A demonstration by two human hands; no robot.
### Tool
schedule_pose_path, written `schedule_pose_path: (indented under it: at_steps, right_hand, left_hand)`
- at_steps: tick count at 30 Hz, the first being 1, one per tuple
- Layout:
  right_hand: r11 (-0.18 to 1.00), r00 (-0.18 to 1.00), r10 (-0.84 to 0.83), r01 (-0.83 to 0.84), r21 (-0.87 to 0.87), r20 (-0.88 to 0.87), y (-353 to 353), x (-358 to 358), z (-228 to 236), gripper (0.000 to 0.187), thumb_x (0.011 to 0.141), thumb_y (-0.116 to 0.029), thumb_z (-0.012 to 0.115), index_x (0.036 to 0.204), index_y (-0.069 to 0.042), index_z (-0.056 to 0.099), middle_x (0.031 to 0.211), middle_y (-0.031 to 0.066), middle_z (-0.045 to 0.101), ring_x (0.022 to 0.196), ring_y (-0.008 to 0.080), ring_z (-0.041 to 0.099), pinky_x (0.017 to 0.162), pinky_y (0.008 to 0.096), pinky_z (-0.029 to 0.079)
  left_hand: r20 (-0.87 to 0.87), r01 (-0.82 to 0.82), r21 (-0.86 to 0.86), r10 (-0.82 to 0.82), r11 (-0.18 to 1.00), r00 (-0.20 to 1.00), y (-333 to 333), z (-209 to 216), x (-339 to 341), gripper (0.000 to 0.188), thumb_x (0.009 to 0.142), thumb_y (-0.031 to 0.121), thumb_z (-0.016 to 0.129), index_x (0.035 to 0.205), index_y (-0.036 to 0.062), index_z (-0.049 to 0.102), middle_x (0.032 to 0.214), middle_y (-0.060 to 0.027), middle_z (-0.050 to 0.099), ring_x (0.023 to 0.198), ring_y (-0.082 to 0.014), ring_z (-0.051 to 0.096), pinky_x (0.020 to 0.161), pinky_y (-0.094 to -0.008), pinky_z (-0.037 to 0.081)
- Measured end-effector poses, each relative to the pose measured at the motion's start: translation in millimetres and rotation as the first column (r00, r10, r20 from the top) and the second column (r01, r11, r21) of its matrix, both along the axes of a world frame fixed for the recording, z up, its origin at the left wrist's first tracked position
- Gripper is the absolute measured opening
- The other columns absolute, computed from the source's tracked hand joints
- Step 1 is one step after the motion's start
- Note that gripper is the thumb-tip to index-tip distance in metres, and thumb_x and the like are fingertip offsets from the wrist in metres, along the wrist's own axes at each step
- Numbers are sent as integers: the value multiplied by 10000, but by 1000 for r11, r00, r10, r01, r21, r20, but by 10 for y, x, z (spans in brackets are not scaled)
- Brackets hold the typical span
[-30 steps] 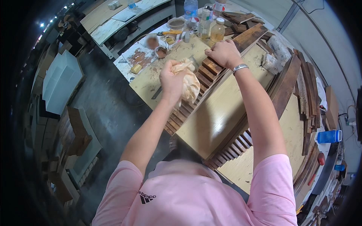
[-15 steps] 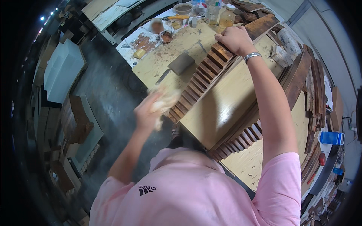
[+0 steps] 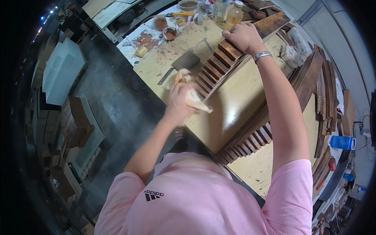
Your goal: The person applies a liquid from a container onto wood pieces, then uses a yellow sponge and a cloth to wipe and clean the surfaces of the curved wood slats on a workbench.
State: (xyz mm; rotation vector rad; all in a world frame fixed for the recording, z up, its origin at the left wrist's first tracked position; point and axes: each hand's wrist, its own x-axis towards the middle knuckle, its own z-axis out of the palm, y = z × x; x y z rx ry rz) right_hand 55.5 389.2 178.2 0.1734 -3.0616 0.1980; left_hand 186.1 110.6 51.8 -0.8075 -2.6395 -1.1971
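A notched brown wooden piece [image 3: 217, 65] with a row of block-like teeth lies diagonally across the pale board [image 3: 235, 103]. My right hand [image 3: 246, 38] is closed over its far part, fingers curled round the edge. At the near end, my left hand [image 3: 178, 103] grips a crumpled cream cloth [image 3: 194, 100], which covers the last teeth there. The left hand is slightly blurred. Beside the toothed row rest a dark grey block [image 3: 185, 60] and a thin metal ruler [image 3: 166, 76]. Another toothed wooden piece [image 3: 247, 145] lies nearer my body.
Brown-stained cups [image 3: 170, 33], a yellow sponge-like block [image 3: 141, 51] and a jar of amber liquid [image 3: 235, 15] stand at the far side. Curved wooden strips [image 3: 309, 78] are stacked at right, near a blue container [image 3: 342, 143]. Boards and boxes [image 3: 72, 121] occupy the floor at left.
My left hand has moved right and up with the cloth, from off the near end onto the toothed piece. The right hand keeps its hold in nearly the same place.
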Motion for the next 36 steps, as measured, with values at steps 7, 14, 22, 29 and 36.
schedule_pose_path:
  at_steps: [7, 14, 22, 29, 36]
  right_hand:
    - [1000, 1000, 2, -2, -8, 8, -13, 24, 35, 560, 907, -496, 483, 898, -15, 768, 957, 217, 738, 987, 338, 676, 1068, 404, 378]
    - [1000, 1000, 3, -3, 0, 28, 19, -2, 29, 554, 903, -488, 484, 889, -15, 770, 955, 222, 734, 971, 341, 672, 1060, 401, 379]
    - [1000, 999, 2, -2, -1, 37, -25, 12, 56, 545, 914, -485, 475, 893, -35, 781, 957, 206, 738, 996, 326, 673, 1088, 399, 354]
    - [999, 997, 38, -36, 35, -74, 43, -23, -52, 512, 931, -443, 470, 809, -22, 733, 836, 204, 707, 900, 379, 651, 1002, 448, 409]
    - [999, 997, 8, -11, 48, 71, -28, 13, 108, 528, 922, -480, 484, 877, -44, 778, 954, 203, 736, 991, 340, 665, 1058, 403, 378]
  left_hand:
    - [533, -144, 285, -32, 948, 846, -408, -363, -356, 632, 669, 102, 910, 1249, 60, 664, 1221, -74, 696, 1095, -192, 664, 949, -328, 517]
    - [485, -364, 430, 129, 826, 865, -156, -415, -210, 258, 854, 58, 788, 1085, -25, 708, 987, -97, 746, 893, -182, 720, 788, -298, 574]
    - [28, -84, 316, 80, 945, 996, 52, -88, -83, 444, 816, 79, 779, 1242, 80, 655, 1210, -106, 655, 1150, -300, 616, 1015, -415, 504]
    - [531, -478, 358, 246, 802, 811, -752, -412, 15, 302, 832, -158, 620, 1103, -54, 701, 963, -103, 748, 871, -104, 685, 800, -278, 566]
    - [-88, 54, -99, -63, 994, 994, -540, -575, 649, 454, 731, 67, 730, 1156, 224, 764, 1152, -110, 662, 1084, -365, 610, 958, -429, 507]
